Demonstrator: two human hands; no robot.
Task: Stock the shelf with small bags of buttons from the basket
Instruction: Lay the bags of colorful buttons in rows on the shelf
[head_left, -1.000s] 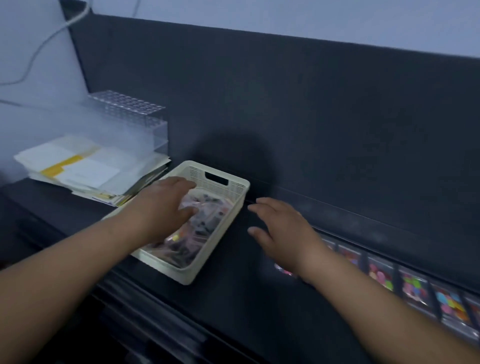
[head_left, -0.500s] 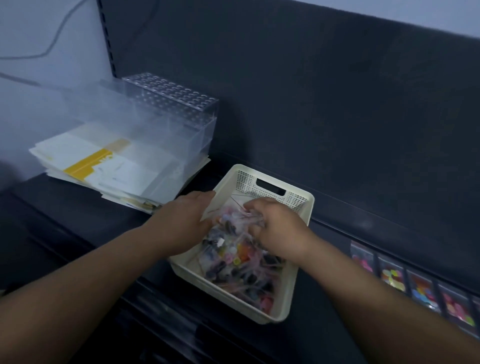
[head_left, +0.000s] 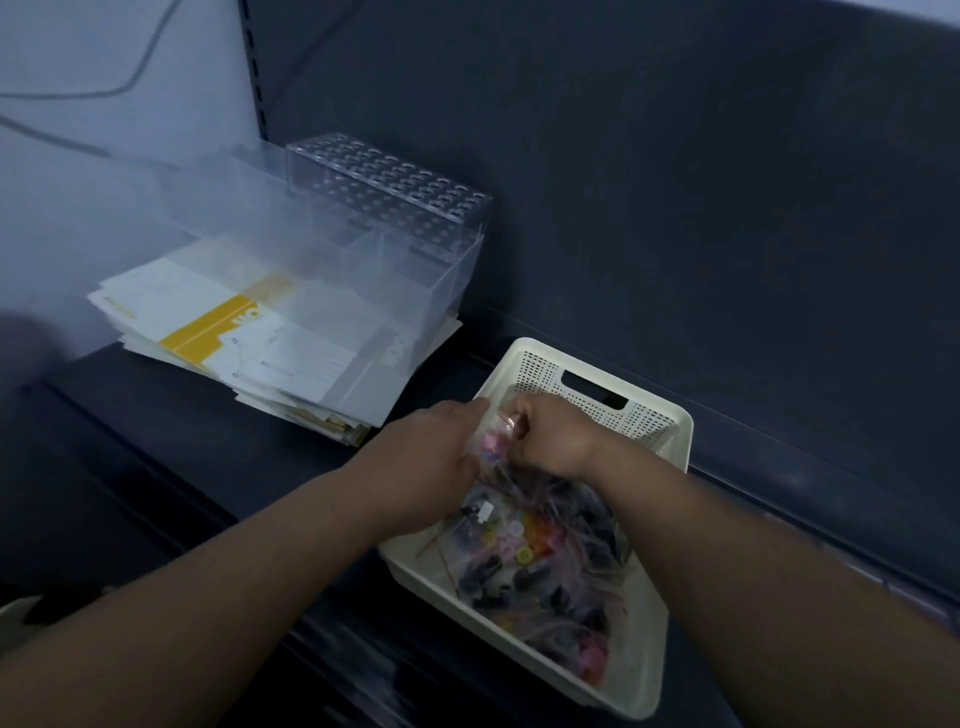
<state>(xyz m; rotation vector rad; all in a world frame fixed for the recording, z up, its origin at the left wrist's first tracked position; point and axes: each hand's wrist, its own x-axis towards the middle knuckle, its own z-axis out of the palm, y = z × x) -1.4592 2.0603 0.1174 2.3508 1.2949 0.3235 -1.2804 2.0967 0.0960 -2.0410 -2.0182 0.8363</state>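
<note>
Both hands meet over the far end of the cream perforated plastic basket (head_left: 657, 431) at lower centre. The left hand (head_left: 423, 462) and the right hand (head_left: 553, 441) pinch one small clear bag of pink buttons (head_left: 491, 448) between them. Such bags look light, limp and slippery; the sealed top edge seems the surest hold. Many more bags of mixed buttons (head_left: 540, 566) fill the basket.

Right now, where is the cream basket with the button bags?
In the head view the basket sits lower right on the dark shelf, right of the paper stack, with the left hand and right hand inside it.
</note>
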